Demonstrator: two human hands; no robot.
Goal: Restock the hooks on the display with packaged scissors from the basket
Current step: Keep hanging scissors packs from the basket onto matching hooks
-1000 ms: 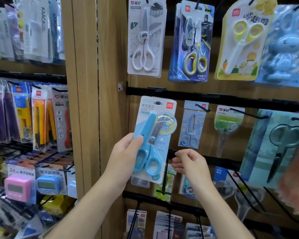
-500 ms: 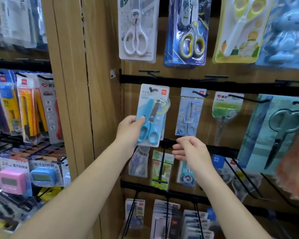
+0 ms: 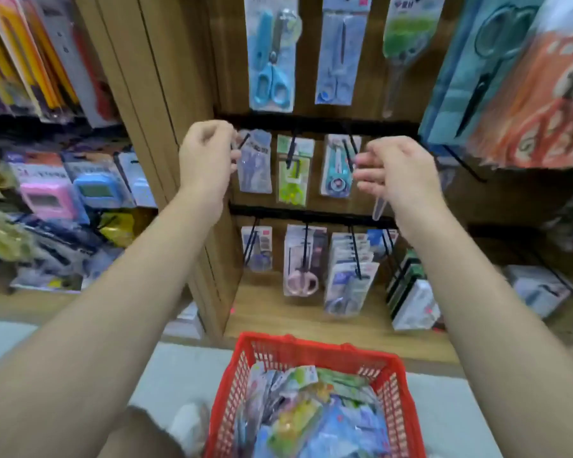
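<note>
Both hands are raised in front of the middle rows of the display, and neither holds a package. The left hand, at centre left of the frame, has its fingers curled loosely inward, with nothing visible between them; its fingertips sit just beside the hook carrying a pale blue pack. The right hand, at centre right, is half open with the fingers spread and slightly bent, also empty.

A blue-handled pair of packaged scissors hangs on a hook at the upper centre of the frame, clear of both hands, so that hanging looks finished. The step in hand appears to be the gap between two packages: the hands are free and the view tilts down toward the stock.

The red basket sits at the bottom centre of the frame, below the hands and in front of the lowest shelf. It holds a loose heap of packaged scissors in green, yellow and blue card, overlapping one another; motion blur hides their print.

The next move likely calls for lowering a hand into the basket, lifting one pack free of the pile by its edge, reading which design it is, and finding the hook whose packs match. The hang hole at the top of the card would then need lining up with the hook's tip.
</note>
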